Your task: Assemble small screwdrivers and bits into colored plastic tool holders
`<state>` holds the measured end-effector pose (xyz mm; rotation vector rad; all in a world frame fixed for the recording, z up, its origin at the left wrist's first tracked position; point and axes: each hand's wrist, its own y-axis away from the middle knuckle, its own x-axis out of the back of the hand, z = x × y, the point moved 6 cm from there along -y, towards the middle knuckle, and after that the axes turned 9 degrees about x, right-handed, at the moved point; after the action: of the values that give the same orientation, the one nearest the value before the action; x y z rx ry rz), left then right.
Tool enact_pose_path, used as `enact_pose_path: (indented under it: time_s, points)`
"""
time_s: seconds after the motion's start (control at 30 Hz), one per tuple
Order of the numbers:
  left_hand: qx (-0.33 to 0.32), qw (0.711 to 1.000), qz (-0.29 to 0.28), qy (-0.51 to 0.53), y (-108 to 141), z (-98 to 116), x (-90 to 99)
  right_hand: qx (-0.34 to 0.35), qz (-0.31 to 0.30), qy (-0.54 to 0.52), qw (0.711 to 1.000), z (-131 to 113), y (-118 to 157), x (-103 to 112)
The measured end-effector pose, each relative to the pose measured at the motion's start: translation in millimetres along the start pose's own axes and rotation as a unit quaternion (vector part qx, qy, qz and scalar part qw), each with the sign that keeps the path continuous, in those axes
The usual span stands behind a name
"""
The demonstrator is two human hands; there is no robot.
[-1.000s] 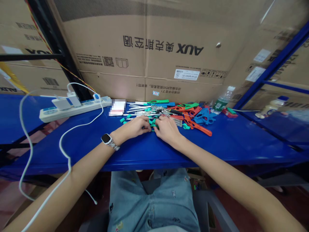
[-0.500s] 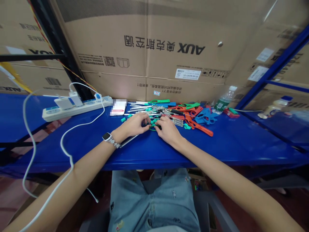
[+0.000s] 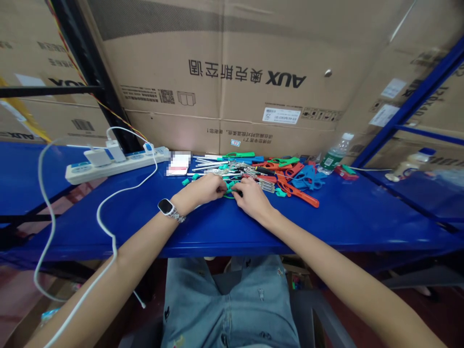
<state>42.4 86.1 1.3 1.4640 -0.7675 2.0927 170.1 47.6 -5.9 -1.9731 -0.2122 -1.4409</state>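
Note:
My left hand (image 3: 206, 187), with a watch (image 3: 166, 207) on its wrist, is closed at the front of a pile of parts. Whatever its fingers pinch is hidden. Close beside it, my right hand (image 3: 252, 195) curls its fingertips against a small green plastic piece (image 3: 230, 185) that shows between both hands. Thin silver rods (image 3: 206, 164) lie behind the left hand. Metal parts (image 3: 266, 183) and a small green cap (image 3: 280, 192) are by the right hand. Orange-red plastic handles (image 3: 302, 195) and blue plastic pieces (image 3: 310, 176) lie farther right.
A white power strip (image 3: 116, 165) with chargers stands at the left, and its white cable (image 3: 105, 205) runs over my left forearm. A bottle (image 3: 331, 154) stands at the back right. A large cardboard box (image 3: 242, 38) closes off the back of the blue table (image 3: 344, 220).
My left hand has turned, its fingers curling in more. The silver rod that showed under my left wrist is out of sight. My right hand stays nearly in place.

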Motion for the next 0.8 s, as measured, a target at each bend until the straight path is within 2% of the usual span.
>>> enact_pose_path:
  time_s: [0.13, 0.37, 0.63, 0.8]
  points:
    - [-0.01, 0.998, 0.018, -0.061, 7.0, 4.8, -2.5, -0.001, 0.005, 0.004, 1.0, -1.4, -0.3, 0.8]
    - [0.033, 0.989, 0.034, -0.138, 13.9, 13.3, -3.3, -0.009, -0.012, 0.026, 1.0, -5.4, 1.1, 0.0]
    - [0.072, 0.983, 0.009, -0.171, 14.5, 15.0, -6.5, -0.034, -0.051, 0.057, 0.996, -5.0, -6.2, 3.7]
    - [0.064, 0.982, 0.005, -0.178, 14.4, 16.9, -8.2, -0.041, -0.061, 0.057, 0.996, -5.6, -7.8, 5.7]
